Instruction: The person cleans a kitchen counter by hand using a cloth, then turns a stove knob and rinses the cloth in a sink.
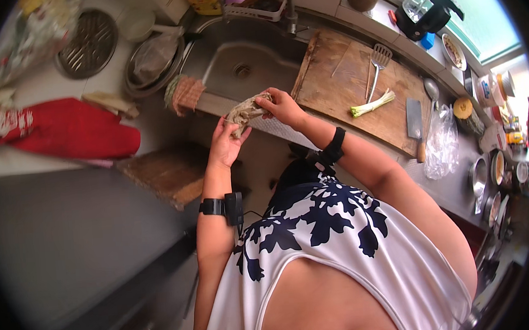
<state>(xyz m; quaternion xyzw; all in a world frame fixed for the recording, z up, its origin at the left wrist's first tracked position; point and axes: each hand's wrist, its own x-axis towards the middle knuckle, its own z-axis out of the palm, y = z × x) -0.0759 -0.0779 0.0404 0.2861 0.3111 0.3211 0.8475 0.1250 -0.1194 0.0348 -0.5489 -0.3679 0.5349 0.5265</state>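
A crumpled grey-beige cloth (244, 112) is stretched between both of my hands, just in front of the sink's near edge. My left hand (226, 140) grips its lower left end, and my right hand (282, 107) pinches the upper right end between thumb and fingers. Behind it lies the stainless steel sink (221, 69), its drain visible. To the right is a large wooden cutting board (319, 87). On the board rest a slotted metal spatula (380, 60), a cut piece of scallion or leek (373, 104) and a cleaver (413, 120).
A pink and green knitted cloth (187, 93) hangs over the sink's left rim. Bowls with a plastic bag (156, 57) stand left of it. A red bundle (59, 128) lies farther left. At right are a clear plastic bag (441, 143), a cut squash (465, 109) and a ladle (431, 90).
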